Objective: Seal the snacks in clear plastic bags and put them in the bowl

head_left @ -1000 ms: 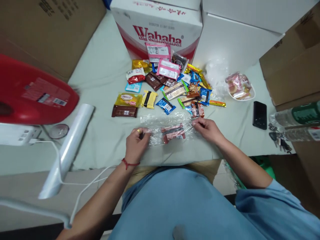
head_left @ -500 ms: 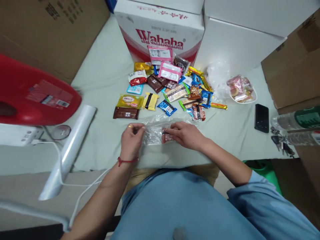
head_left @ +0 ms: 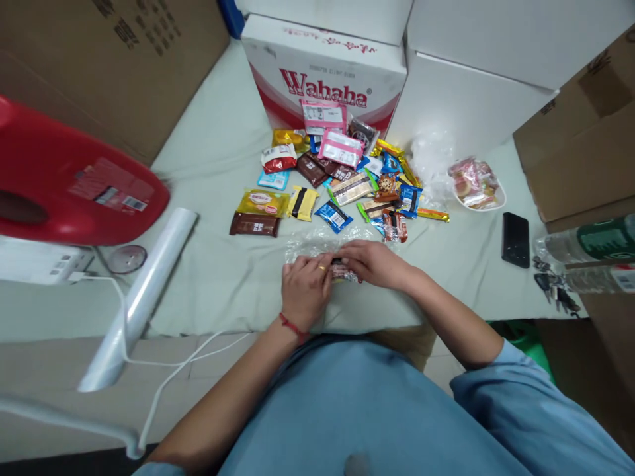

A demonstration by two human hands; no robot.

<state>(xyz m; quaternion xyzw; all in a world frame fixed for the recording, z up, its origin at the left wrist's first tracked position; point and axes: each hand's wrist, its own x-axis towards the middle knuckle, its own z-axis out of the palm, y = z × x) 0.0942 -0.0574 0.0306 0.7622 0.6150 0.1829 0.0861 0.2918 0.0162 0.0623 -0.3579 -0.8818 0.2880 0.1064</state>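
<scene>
A small reddish-brown snack packet (head_left: 342, 270) lies on the cloth in front of my body, wrapped in clear plastic film (head_left: 310, 248). My left hand (head_left: 306, 284), with a ring and a red cord bracelet, presses on the film at the packet's left side, its fingers bent and close together. My right hand (head_left: 373, 263) grips the packet's upper right side with curled fingers. Both hands' fingertips nearly meet and hide part of the packet. Loose film spreads behind them. Just beyond lie a blue packet (head_left: 334, 217) and a brown-red packet (head_left: 395, 226).
A heap of snacks (head_left: 342, 172) leans against a Wahaha box (head_left: 325, 63). To the right are a white bowl of packets (head_left: 489, 206), a phone (head_left: 515, 240), keys (head_left: 555, 291) and bottles (head_left: 608, 238). A film roll (head_left: 143, 291), cable (head_left: 124, 330) and red jug (head_left: 74, 178) are left.
My left hand has moved right, from the film's left edge onto the packet, folding the film over it. My right hand stays at the packet. The view has shifted slightly.
</scene>
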